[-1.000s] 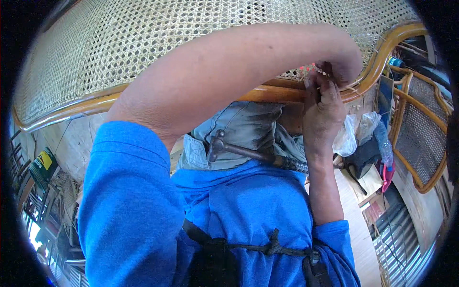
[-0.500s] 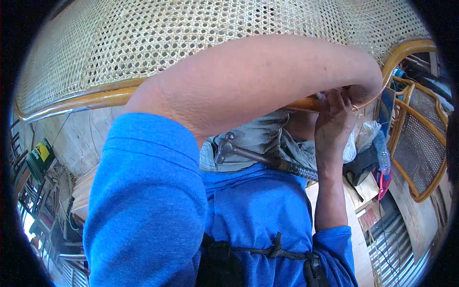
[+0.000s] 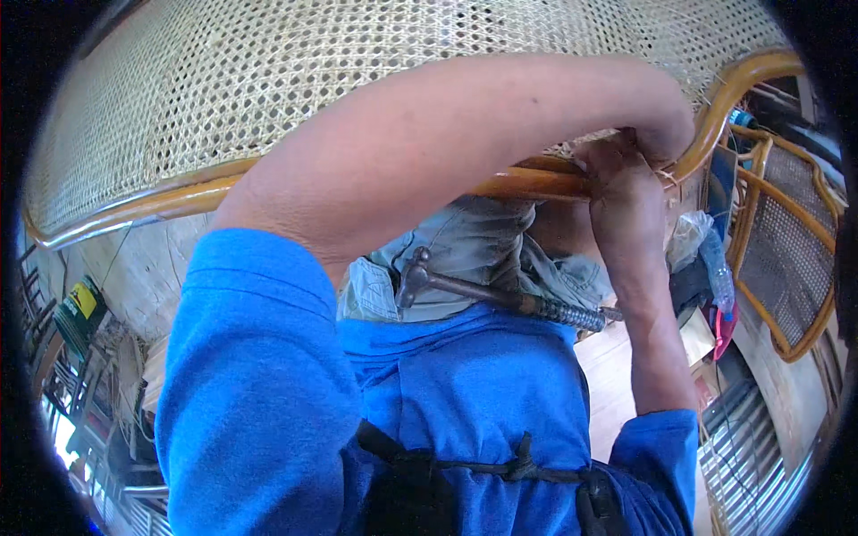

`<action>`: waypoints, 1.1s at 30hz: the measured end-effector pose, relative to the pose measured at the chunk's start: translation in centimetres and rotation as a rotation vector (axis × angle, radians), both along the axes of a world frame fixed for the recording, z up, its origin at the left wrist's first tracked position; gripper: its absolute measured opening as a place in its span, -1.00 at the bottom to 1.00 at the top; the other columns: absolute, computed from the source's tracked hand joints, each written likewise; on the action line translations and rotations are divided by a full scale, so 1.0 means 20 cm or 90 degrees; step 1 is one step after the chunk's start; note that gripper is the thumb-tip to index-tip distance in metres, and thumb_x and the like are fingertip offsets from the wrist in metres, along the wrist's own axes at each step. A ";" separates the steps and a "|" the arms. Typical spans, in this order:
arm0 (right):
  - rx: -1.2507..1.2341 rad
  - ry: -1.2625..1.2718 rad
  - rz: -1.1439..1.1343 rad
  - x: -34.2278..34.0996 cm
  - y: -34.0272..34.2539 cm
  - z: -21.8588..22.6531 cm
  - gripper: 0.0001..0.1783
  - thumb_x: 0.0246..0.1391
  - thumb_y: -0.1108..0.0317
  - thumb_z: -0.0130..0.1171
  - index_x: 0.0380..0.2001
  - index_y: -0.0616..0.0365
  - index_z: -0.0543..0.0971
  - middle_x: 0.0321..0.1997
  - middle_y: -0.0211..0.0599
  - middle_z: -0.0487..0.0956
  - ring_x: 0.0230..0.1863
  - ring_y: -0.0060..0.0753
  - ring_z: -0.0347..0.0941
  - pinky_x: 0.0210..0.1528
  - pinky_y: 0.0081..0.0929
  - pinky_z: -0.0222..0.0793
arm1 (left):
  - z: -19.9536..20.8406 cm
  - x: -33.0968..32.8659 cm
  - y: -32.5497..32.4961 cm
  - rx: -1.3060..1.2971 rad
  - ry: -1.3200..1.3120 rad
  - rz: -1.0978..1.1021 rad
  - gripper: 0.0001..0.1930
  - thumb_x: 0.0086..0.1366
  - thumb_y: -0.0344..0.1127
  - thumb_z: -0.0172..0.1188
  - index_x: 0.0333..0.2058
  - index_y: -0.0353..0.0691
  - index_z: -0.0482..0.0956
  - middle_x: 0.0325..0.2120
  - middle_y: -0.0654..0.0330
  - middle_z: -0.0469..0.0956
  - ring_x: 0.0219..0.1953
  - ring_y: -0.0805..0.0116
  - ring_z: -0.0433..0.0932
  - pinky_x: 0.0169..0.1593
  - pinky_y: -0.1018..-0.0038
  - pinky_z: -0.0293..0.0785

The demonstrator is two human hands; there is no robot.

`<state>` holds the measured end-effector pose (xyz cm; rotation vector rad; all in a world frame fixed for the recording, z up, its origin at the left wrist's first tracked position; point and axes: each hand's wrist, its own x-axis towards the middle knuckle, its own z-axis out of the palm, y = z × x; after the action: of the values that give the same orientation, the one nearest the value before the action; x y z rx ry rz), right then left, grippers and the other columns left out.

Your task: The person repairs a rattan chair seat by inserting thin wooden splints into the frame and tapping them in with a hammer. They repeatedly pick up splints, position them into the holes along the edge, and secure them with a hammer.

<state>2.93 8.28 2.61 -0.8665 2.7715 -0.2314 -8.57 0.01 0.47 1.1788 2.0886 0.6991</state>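
A woven cane panel [image 3: 357, 54] spans the far side, edged by a glossy brown rattan rail [image 3: 161, 202]. My left arm reaches across in front of it to the right. My left hand [image 3: 666, 134] bends down at the rail's right part, its fingers hidden behind the wrist. Directly below, my right hand [image 3: 621, 179] is closed at the rail, fingertips tucked beneath my left hand. What it grips is hidden. Across my lap lies a ball-peen hammer [image 3: 474, 288] with a wrapped handle, touched by neither hand.
A second cane-and-rattan piece [image 3: 786, 250] stands at the right, near a clear plastic bottle [image 3: 717, 268] and a plastic bag [image 3: 688, 237]. A corrugated metal sheet [image 3: 746, 464] lies at lower right. A dark green container [image 3: 79, 308] sits at left among clutter.
My right hand and forearm have turned and shifted, the elbow moving right. My left forearm has moved slightly left and up. Both hands stay together at the rail.
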 end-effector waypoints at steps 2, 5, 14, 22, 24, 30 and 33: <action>-0.052 0.002 0.020 -0.01 0.05 -0.02 -0.84 -0.07 0.53 0.06 -0.34 0.17 0.54 -0.29 -0.05 0.52 -0.22 -0.04 0.46 -0.23 -0.27 0.36 | -0.02 -0.01 0.02 -0.017 -0.023 -0.002 -0.65 0.05 -0.27 0.15 -0.14 -0.16 0.58 -0.22 0.06 0.56 -0.20 0.18 0.50 -0.12 0.29 0.38; -0.104 0.005 -0.019 0.00 0.05 0.01 -0.85 -0.06 0.50 0.08 -0.34 0.21 0.53 -0.29 -0.02 0.51 -0.23 0.00 0.45 -0.23 -0.24 0.35 | -0.05 -0.01 0.03 0.003 -0.078 0.008 -0.65 0.01 -0.28 0.18 -0.17 -0.22 0.59 -0.24 0.06 0.57 -0.23 0.16 0.51 -0.12 0.28 0.39; -0.114 -0.554 -0.074 0.41 0.25 0.04 -0.56 -0.01 0.11 0.19 -0.24 0.29 0.50 -0.22 0.08 0.51 -0.16 0.15 0.44 -0.10 -0.19 0.37 | -0.10 0.00 0.00 0.051 -0.090 0.054 -0.72 -0.06 -0.24 0.31 -0.38 -0.29 0.60 -0.56 0.17 0.55 -0.47 0.31 0.48 -0.36 0.35 0.38; -0.056 -0.619 -0.058 0.45 0.34 0.12 -0.47 0.04 0.01 0.11 -0.07 0.21 0.40 -0.30 0.11 0.53 -0.23 0.14 0.48 -0.16 -0.10 0.38 | -0.14 0.06 -0.07 0.254 -0.152 0.100 -0.76 -0.04 -0.27 0.32 -0.40 -0.30 0.60 -0.59 0.17 0.57 -0.51 0.40 0.50 -0.40 0.41 0.38; -0.056 -0.574 -0.093 0.40 0.38 0.25 -0.52 0.05 0.03 0.10 -0.11 0.20 0.41 -0.41 0.07 0.52 -0.33 0.13 0.48 -0.26 -0.10 0.38 | -0.14 0.07 -0.09 0.234 -0.174 0.137 -0.77 -0.03 -0.28 0.31 -0.41 -0.30 0.60 -0.60 0.18 0.57 -0.53 0.42 0.49 -0.42 0.43 0.38; -0.044 -0.462 -0.307 0.24 0.41 0.44 -0.62 0.10 0.08 0.06 -0.22 0.20 0.43 -0.58 -0.06 0.44 -0.54 0.02 0.43 -0.45 -0.23 0.31 | -0.16 0.06 -0.08 0.218 -0.236 0.128 -0.78 0.01 -0.27 0.30 -0.42 -0.31 0.60 -0.63 0.24 0.54 -0.58 0.47 0.45 -0.47 0.47 0.36; -0.064 -0.469 -0.324 0.20 0.39 0.45 -0.64 0.13 0.11 0.02 -0.24 0.22 0.43 -0.63 -0.11 0.41 -0.59 -0.11 0.42 -0.48 -0.28 0.31 | -0.16 0.07 -0.08 0.237 -0.253 0.127 -0.78 0.01 -0.28 0.30 -0.43 -0.31 0.59 -0.64 0.26 0.53 -0.57 0.47 0.45 -0.48 0.47 0.35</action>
<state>7.01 16.05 11.57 -0.0286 2.2182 -0.6320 -7.23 -1.55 -2.68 0.9249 1.7963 1.3429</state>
